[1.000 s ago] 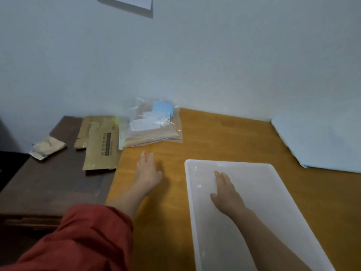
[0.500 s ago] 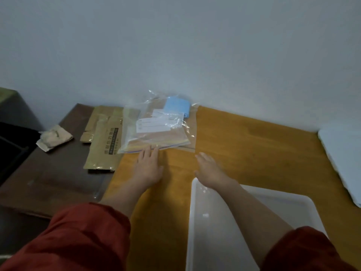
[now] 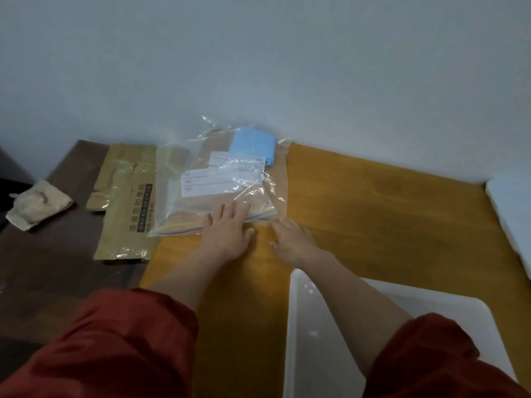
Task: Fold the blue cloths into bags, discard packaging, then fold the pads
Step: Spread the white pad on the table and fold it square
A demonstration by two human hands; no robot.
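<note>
A stack of clear zip bags (image 3: 218, 182) with white labels lies at the far left of the orange table (image 3: 373, 219), against the wall. A folded blue cloth (image 3: 253, 146) sits at the back of the stack. My left hand (image 3: 227, 231) lies flat, its fingers resting on the near edge of the bags. My right hand (image 3: 290, 238) lies flat on the table just right of it, fingertips at the bags' near right corner. Neither hand grips anything.
Brown paper packaging (image 3: 126, 193) lies left of the bags, half on a dark side table (image 3: 51, 268). A crumpled beige scrap (image 3: 37, 203) sits farther left. A white plastic tray (image 3: 330, 340) is at the near right, under my right forearm. A pale blue sheet (image 3: 514, 214) lies at the right edge.
My right hand left the white tray and came forward to the bags. My left hand slid forward onto their near edge. The view shifted closer and to the left.
</note>
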